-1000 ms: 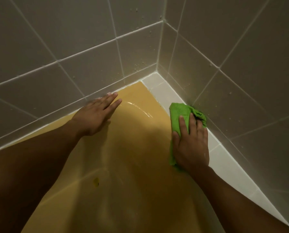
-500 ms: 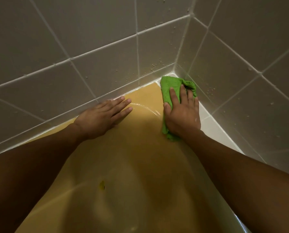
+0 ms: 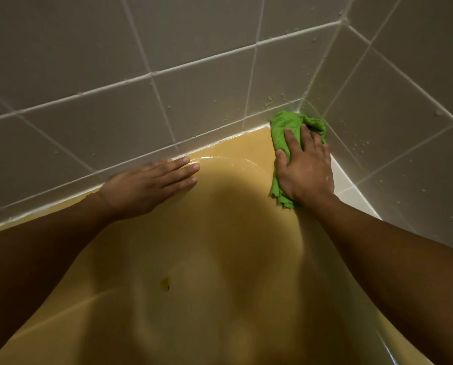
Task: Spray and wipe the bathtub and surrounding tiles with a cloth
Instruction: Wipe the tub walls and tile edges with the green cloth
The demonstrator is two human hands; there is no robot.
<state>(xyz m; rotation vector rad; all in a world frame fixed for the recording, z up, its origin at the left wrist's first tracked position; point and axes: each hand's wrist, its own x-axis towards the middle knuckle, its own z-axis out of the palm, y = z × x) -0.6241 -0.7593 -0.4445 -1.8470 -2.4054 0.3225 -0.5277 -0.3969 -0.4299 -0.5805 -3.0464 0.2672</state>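
A yellow bathtub [image 3: 220,246] fills the lower view, set into a corner of grey wall tiles [image 3: 88,61]. My right hand [image 3: 305,167] lies flat on a crumpled green cloth [image 3: 286,127], fingers straight, pressing it onto the tub's rim right at the tiled corner. The cloth's far end touches the corner joint and its near end sticks out below my palm. My left hand [image 3: 151,187] rests flat on the tub's rim along the back wall, fingers straight and together, holding nothing. No spray bottle is in view.
White grout lines run between the tiles, and water droplets [image 3: 270,100] speckle the tiles near the corner. A pale ledge [image 3: 346,180] runs along the right wall beside the tub. A small dark spot [image 3: 165,283] sits on the tub's inner slope.
My right hand has slid the green cloth along the right rim away from me, up into the tiled corner. My left hand has stayed flat on the back rim.
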